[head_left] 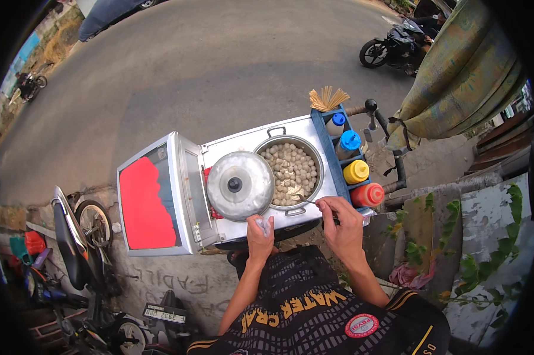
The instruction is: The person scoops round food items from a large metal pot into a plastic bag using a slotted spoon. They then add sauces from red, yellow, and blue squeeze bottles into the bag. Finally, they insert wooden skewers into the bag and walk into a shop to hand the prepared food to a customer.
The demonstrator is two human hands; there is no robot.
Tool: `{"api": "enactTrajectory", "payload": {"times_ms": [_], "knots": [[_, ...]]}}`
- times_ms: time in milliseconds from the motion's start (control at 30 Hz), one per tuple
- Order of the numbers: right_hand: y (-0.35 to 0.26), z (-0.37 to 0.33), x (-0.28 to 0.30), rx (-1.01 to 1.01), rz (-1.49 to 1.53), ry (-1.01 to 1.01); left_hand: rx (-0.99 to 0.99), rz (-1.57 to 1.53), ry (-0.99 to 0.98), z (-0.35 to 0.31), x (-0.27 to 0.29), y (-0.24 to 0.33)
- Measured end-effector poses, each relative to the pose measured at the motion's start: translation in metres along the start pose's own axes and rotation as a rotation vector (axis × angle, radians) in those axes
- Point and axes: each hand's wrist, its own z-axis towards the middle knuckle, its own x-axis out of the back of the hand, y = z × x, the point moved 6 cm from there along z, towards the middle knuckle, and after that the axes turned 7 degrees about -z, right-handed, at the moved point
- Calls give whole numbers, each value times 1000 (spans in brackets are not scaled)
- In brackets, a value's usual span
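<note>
A wide metal pot [321, 168] full of pale round meatballs [290, 165] stands on the cart's metal top. Its domed lid [238, 204] with a black knob is pushed to the left, partly overlapping the rim. My right hand [342, 225] is closed on a thin-handled metal utensil [308, 201], which reaches over the near rim to the meatballs; I cannot tell whether its tip is a spoon or a fork. Close to the lid's near edge, my left hand [259, 238] pinches a small clear plastic bag [263, 226].
Right of the pot, a blue wooden rack [332, 160] holds several squeeze bottles, including a yellow one [356, 171] and a red one [367, 194], with wooden skewers [328, 99] behind. A glass case [160, 198] forms the cart's left end. Parked motorbikes [80, 236] stand at left; a motorbike [397, 46] is on the road.
</note>
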Motion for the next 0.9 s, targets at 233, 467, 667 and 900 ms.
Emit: {"api": "enactTrajectory", "payload": {"times_ms": [233, 467, 667, 900], "knots": [[139, 58, -108, 38, -91, 139, 160, -169, -22, -1, -1, -2], [185, 85, -169, 125, -229, 35, 227, -326, 73, -22, 25, 9], [198, 94, -184, 103, -288, -8, 218, -248, 96, -36, 32, -2], [204, 101, -175, 9, -244, 19, 204, -222, 44, -34, 25, 8]]}}
